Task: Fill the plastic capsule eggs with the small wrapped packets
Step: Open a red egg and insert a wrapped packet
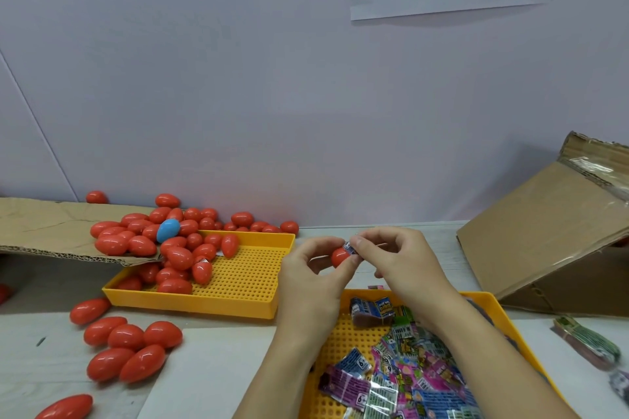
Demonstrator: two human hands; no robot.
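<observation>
Red egg (339,257), glossy plastic, held above the table (408,248) between two yellow trays; only its rounded end shows between the fingers. The left hand (308,270) curls round it from below and behind, thumb and forefinger gripping. A small packet (350,246), blue and white with print, sits at the egg's upper right edge, touching it, pinched by the thumb and forefinger of the right hand (394,258); whether the egg is open cannot be told.

Near tray (490,303), perforated, lies under the forearms and holds a loose heap of packets (408,360) in blue, green, pink and purple wrappers, some clear-backed. Far tray (258,282), also perforated, lies to the left; red eggs (180,258) fill its left end, spilling from a torn cardboard sheet (51,228) that overlaps its corner. One blue egg (168,230) lies among the red ones on that sheet. More red eggs (132,347) lie grouped on the table at lower left.

A cardboard box (544,231) stands tilted at right, a green wrapped bundle (589,340) near it
</observation>
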